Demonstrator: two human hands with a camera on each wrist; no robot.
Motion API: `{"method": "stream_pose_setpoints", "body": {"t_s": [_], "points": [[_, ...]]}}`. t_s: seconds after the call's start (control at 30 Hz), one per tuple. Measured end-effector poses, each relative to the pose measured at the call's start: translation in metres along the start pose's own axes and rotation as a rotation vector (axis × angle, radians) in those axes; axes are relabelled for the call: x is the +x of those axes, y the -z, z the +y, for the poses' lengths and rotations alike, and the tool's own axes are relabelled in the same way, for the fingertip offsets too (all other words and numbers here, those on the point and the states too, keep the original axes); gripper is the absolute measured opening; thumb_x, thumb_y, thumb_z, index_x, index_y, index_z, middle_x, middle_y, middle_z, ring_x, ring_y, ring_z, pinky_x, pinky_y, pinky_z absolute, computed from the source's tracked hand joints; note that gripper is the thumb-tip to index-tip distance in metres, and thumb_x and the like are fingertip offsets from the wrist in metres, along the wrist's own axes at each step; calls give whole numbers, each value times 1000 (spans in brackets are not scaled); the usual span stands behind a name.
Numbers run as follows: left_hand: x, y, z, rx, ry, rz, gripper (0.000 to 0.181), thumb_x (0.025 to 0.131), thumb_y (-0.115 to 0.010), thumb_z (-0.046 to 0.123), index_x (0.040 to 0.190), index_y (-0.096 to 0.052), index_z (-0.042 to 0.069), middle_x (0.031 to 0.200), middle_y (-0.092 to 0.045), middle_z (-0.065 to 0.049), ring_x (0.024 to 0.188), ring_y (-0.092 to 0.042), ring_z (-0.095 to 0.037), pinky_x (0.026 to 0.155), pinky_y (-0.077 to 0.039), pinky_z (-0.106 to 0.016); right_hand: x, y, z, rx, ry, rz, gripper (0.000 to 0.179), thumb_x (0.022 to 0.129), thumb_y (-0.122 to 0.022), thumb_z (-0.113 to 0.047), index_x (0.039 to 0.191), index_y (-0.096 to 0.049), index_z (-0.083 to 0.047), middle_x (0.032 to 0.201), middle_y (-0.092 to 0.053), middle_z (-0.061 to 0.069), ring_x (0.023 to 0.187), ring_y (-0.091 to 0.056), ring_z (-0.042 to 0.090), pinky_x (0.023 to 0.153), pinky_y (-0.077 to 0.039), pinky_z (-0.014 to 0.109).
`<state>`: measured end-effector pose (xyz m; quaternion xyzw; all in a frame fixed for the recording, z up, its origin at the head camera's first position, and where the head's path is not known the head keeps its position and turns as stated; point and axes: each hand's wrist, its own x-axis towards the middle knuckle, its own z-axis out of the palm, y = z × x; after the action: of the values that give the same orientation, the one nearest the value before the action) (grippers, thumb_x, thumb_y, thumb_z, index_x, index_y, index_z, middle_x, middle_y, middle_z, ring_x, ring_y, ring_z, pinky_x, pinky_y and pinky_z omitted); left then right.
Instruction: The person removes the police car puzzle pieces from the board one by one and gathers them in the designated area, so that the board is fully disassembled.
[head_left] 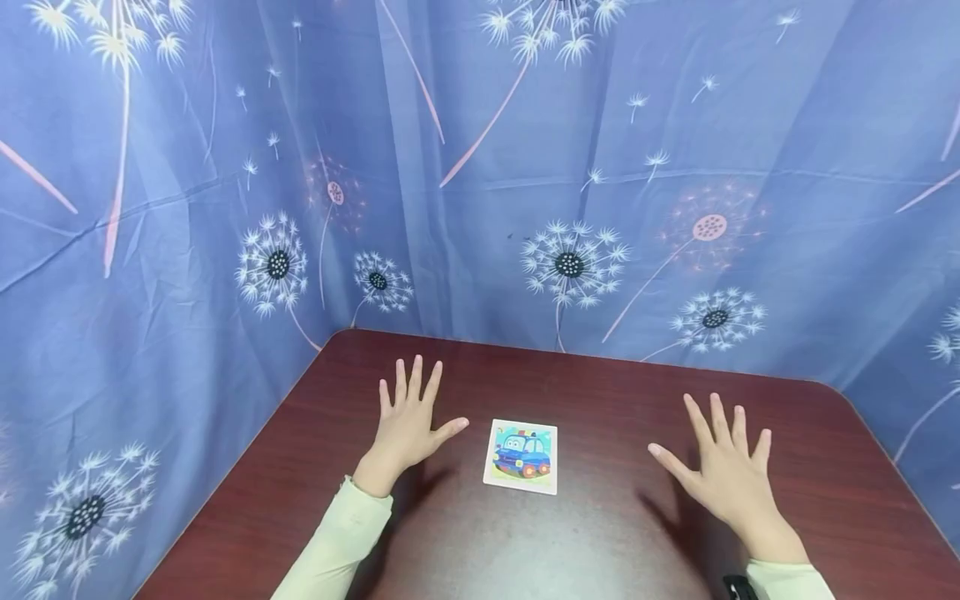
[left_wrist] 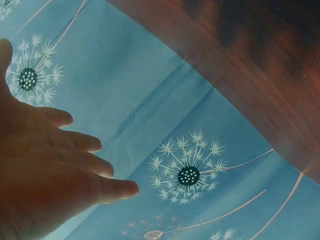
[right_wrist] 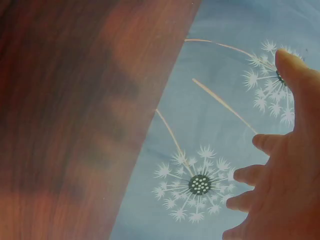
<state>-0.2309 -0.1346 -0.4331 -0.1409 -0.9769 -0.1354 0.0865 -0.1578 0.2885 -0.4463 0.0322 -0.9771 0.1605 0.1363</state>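
Note:
A square picture puzzle point(head_left: 521, 457) with a pale border shows a blue cartoon police car and lies flat on the table. To its left, my left hand point(head_left: 407, 429) hovers palm down, fingers spread and straight, the thumb pointing toward the puzzle. On the other side, farther off, my right hand point(head_left: 723, 475) is spread the same way. Neither hand touches anything. In the left wrist view the left hand point(left_wrist: 55, 165) shows with its fingers extended over the curtain background. The right wrist view has the right hand point(right_wrist: 280, 175) at its right edge, also holding nothing.
The dark red-brown wooden table point(head_left: 600, 533) has rounded far corners. A blue curtain point(head_left: 480, 250) printed with dandelions hangs along its back and sides. Shadows of both hands fall on the tabletop.

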Motion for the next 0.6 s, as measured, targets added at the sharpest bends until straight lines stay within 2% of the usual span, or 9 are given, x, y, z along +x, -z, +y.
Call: {"method": "stream_pose_setpoints", "body": {"t_s": [0.2, 0.33, 0.47, 0.6], "points": [[0, 0, 1, -2, -20, 12, 96, 86, -52, 67, 156, -10, 17, 161, 1, -14, 145, 14, -37, 113, 3, -62, 7, 0, -6, 27, 25, 41, 93, 87, -57, -59, 156, -7, -21, 157, -8, 28, 140, 2, 53, 104, 16, 70], [-1, -1, 2, -20, -46, 40, 93, 87, -54, 64, 156, -15, 15, 160, -3, -16, 145, 12, -38, 114, 1, -61, 11, 1, -12, 56, 49, 72, 92, 87, -59, -57, 156, -11, -20, 156, -13, 28, 141, -2, 51, 105, 10, 71], [-2, -4, 4, -28, -74, 72, 90, 88, -55, 62, 155, -18, 15, 160, -6, -16, 145, 8, -38, 114, -2, -60, 15, 1, -18, 88, 79, 114, 89, 88, -61, -53, 155, -16, -16, 154, -20, 27, 141, -8, 50, 107, 4, 71], [-3, -7, 7, -27, -104, 79, 87, 89, -54, 61, 155, -19, 15, 160, -8, -15, 146, 5, -36, 115, -7, -60, 20, -1, -22, 112, 107, 144, 87, 89, -61, -49, 154, -18, -11, 153, -24, 26, 141, -13, 48, 109, 1, 68]]}}
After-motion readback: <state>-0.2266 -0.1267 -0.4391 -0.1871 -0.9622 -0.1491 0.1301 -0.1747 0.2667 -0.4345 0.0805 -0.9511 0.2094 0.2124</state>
